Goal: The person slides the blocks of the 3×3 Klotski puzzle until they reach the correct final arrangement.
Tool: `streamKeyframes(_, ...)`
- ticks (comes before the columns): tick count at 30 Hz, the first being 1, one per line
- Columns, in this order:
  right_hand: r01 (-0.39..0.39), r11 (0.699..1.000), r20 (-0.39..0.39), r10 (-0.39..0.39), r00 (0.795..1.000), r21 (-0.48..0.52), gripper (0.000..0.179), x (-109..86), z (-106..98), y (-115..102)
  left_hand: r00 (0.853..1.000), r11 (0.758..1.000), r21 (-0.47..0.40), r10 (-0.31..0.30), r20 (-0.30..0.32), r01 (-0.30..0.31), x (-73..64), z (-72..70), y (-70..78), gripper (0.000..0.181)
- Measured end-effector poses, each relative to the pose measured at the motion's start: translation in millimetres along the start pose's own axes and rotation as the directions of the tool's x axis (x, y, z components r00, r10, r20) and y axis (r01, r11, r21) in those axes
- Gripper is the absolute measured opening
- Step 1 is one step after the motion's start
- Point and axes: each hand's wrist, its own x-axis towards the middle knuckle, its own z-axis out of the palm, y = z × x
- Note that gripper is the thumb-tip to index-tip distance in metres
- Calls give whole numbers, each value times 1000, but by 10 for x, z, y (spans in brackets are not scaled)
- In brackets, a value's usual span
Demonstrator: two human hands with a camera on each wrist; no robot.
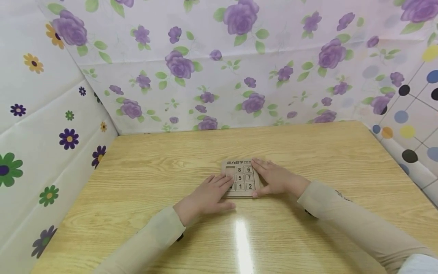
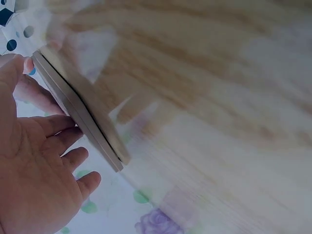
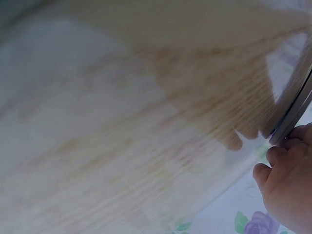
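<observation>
A grey sliding number puzzle (image 1: 240, 193) lies flat on the wooden table. Its tiles show 8 and 6 on top, 5 and 7 in the middle, then 1 and 2 at the bottom. The upper left cell is a bare slot. My left hand (image 1: 209, 196) reaches over the left column, straight fingertips on the tiles, partly covering the 4 and hiding the cell above it. My right hand (image 1: 273, 177) holds the right side of the frame, with fingers at the top corner and thumb at the bottom one. The left wrist view shows the puzzle edge-on (image 2: 80, 114) beside the fingers.
The wooden table (image 1: 164, 163) spreads around the puzzle, with a bright light reflection in front. Flowered sheeting (image 1: 205, 76) hangs behind it, a daisy-patterned sheet (image 1: 44, 152) stands at the left and a dotted one (image 1: 414, 114) at the right.
</observation>
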Motion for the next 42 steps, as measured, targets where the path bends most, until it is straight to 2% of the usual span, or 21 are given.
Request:
streamKeyframes(9, 7, 1000, -4, -7, 1000, -1, 114, -8, -7, 7, 1000, 1000, -24, 8, -15, -8, 45, -29, 11, 80)
streamKeyframes(18, 16, 1000, -1, -16, 1000, 0, 113, -21, -17, 7, 998, 999, 4, 38, -51, -38, 242, -38, -3, 83)
streamKeyframes(25, 18, 1000, 13, -18, 1000, 9, 112, -27, -34, -11, 1000, 1000, 5, 14, -17, -14, 348, -59, 31, 84)
streamKeyframes(31, 22, 1000, 19, -22, 1000, 15, 112, -3, -41, -35, 1000, 999, 37, 11, -7, -11, 346, -53, 29, 84)
streamKeyframes(42, 2, 999, 26, -2, 1000, 35, 114, 3, -17, 15, 1000, 1000, -6, -11, -18, 11, 334, -65, -20, 83)
